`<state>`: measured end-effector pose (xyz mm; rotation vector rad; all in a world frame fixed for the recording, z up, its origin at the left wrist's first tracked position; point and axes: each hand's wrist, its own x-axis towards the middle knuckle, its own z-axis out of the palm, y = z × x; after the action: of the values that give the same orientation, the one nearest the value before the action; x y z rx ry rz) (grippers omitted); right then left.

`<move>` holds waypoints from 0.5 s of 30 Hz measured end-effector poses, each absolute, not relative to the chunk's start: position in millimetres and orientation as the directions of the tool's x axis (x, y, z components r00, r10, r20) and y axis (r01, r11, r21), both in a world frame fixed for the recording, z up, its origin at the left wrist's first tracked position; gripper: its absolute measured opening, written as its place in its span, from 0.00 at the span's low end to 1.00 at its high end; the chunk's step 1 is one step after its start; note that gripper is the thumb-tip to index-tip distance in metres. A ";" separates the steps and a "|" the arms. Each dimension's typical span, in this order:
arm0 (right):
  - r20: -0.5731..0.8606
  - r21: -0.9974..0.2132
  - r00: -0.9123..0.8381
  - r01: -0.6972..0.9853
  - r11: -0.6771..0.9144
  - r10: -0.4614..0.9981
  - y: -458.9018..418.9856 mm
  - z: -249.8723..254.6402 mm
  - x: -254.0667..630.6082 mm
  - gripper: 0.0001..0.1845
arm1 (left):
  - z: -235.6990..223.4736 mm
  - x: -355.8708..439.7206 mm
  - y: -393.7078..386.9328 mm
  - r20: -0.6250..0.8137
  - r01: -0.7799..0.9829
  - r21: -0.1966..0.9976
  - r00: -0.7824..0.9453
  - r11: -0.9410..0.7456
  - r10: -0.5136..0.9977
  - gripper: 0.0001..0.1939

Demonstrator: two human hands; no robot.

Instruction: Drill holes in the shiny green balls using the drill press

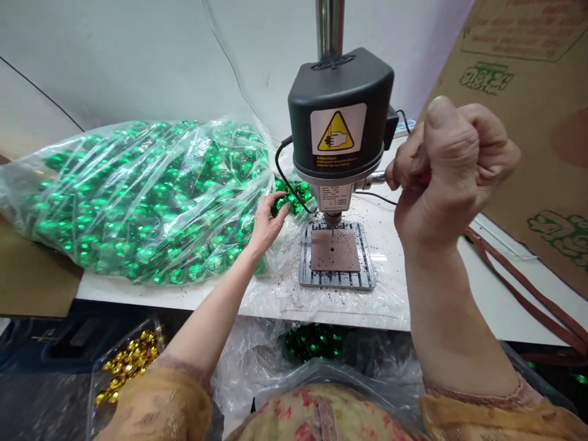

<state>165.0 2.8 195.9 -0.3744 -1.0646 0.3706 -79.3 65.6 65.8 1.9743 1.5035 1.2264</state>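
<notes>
Reaching with the left hand (pixel 269 223) to shiny green balls (pixel 302 188), curling the right hand (pixel 452 165) around the end of a polished metal lever (pixel 377 177).

Holding left thumb and forefinger apart against the loose, faceted green balls, at the mouth of a crinkled clear plastic bag (pixel 151 202) bulging with more, just left of the drill press (pixel 340 95); impossible to tell whether pinching one. Folding right fingers tightly together on the lever, at the press's right side. Showing on the press a smooth, rounded black housing with a yellow triangular label (pixel 337 130), and above it a mirror-bright round column (pixel 329 27). Showing below, on a slotted grey metal base (pixel 305 269), a flat, rectangular, reddish-brown plate (pixel 321 260) with a round dark hole, speckled with dark crumbs. Flanking at right: stiff, matt cardboard (pixel 551 92) with green print.
</notes>
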 end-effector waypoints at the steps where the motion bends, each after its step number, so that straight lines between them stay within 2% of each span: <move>1: 0.772 -0.457 0.441 -0.116 0.882 0.458 3.3 195.9 164.9 0.23 | 66.0 -71.6 54.1 0.362 0.422 0.841 0.026 -0.339 0.932 0.20; 2: 0.772 -0.451 0.447 -0.114 0.885 0.451 4.0 195.9 165.0 0.23 | 64.6 -63.0 42.0 0.292 0.261 0.920 0.039 -0.292 0.956 0.22; 4: 0.772 -0.446 0.457 -0.106 0.889 0.442 5.4 195.7 165.5 0.23 | 57.6 -45.7 19.3 0.164 0.027 0.985 0.110 -0.168 0.980 0.26; 7: 0.772 -0.452 0.450 -0.109 0.886 0.449 6.8 195.0 167.0 0.23 | 41.6 -28.0 -2.0 0.060 -0.106 0.993 0.156 -0.044 0.986 0.28; 10: 0.778 -0.458 0.436 -0.101 0.883 0.453 6.3 194.3 167.6 0.23 | 28.0 -23.6 -5.9 0.058 -0.088 0.995 0.117 -0.048 0.991 0.29; 15: 0.785 -0.470 0.437 -0.039 0.882 0.438 3.6 194.6 165.9 0.29 | 17.4 -24.5 0.9 0.148 0.098 0.982 0.123 -0.160 0.981 0.30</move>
<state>165.9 3.6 194.6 -0.4155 -1.0847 0.3079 -24.5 0.9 17.4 1.4551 1.1230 1.1817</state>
